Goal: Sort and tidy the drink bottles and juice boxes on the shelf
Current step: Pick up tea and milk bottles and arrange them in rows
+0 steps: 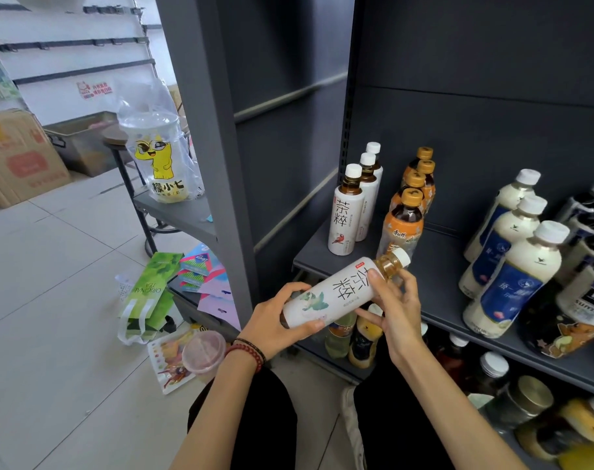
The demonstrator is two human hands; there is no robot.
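Both hands are closed around the white tea bottle (336, 290): your left hand (282, 320) wraps the base end, fingers over the top and thumb underneath, and your right hand (394, 307) grips the shoulder end below the neck. The bottle is held in the air at the front edge of the shelf (441, 266), tilted almost onto its side with the cap pointing up and to the right. It does not rest on the shelf. The cap is very close to the front bottle of the orange-capped row (404, 218); contact cannot be confirmed. Caution: if you swing the bottle upright from this position, the cap end will probably strike that front bottle, and the tightly packed row behind it could topple in sequence. The matching white row (344, 215) stands just to the left, which makes it the likely destination. Caution: a hard placement there could tip its front bottle backward. The label sleeve looks smooth, so release one hand only when the base is seated. A dropped bottle would fall onto the bottles on the lower shelf (356, 334).
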